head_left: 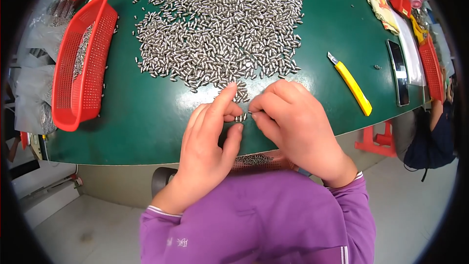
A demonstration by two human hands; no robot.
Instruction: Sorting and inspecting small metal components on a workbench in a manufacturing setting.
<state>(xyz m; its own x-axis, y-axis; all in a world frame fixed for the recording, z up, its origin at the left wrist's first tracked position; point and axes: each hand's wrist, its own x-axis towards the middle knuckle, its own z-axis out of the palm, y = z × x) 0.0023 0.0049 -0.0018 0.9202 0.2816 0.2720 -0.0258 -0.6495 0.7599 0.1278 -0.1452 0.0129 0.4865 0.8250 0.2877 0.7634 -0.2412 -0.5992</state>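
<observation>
The work looks like fine fingertip handling of small metal pieces (240, 118), a few of which sit by the left thumb and bent fingers, just in front of the main pile (220, 39) on the green table (146, 139). Done well, it probably calls for a light pinch, one piece at a time, with both hands low and close together (pieces this smooth would likely roll if squeezed off-centre). The right hand (303, 122) appears to pinch a single piece between thumb and forefinger; whether the left hand (205, 132) grips its few or merely shelters them, I cannot tell. Both forearms angle inward from the lower edge; the left forefinger reaches toward the pile, the right knuckles arch above its fingertips.
</observation>
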